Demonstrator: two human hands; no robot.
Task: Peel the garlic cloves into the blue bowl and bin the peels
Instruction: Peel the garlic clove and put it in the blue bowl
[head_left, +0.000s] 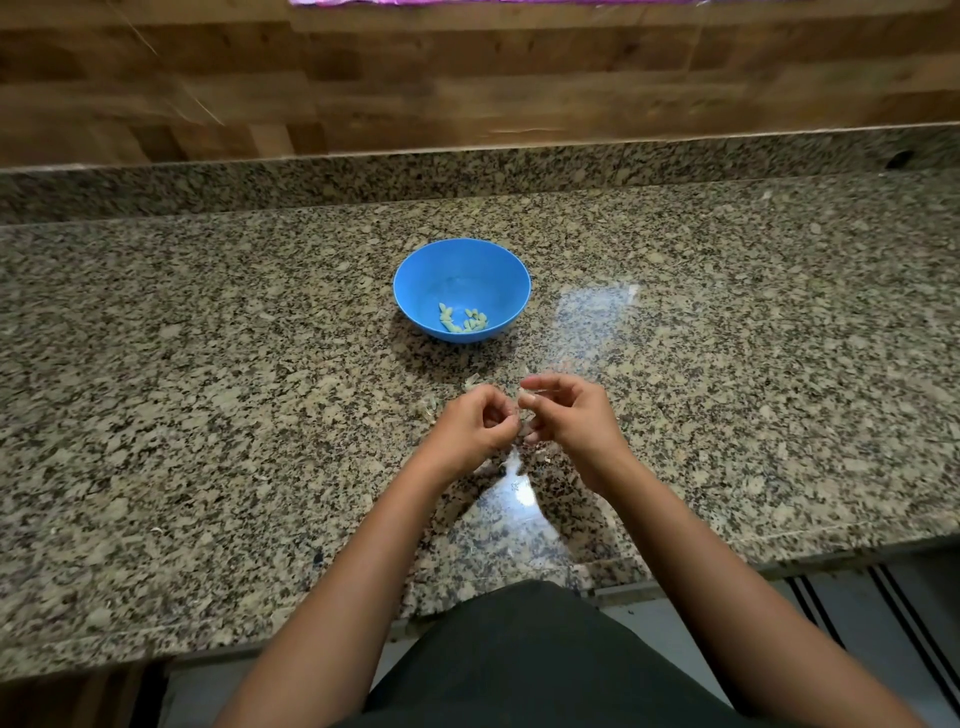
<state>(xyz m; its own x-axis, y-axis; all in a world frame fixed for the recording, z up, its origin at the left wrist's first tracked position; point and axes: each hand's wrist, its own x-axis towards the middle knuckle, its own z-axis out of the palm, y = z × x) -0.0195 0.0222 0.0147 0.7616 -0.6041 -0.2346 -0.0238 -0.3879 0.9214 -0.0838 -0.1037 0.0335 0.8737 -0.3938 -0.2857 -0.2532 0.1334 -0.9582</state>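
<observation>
Granite surface (208, 364): peeled cloves (464, 319) are gathered in the blue bowl (415, 280); just before it, a barely visible garlic clove (521, 408) is pinched by left hand (475, 427) and right hand (569, 415) grips; peel scraps (470, 385) are left unbinned.
</observation>
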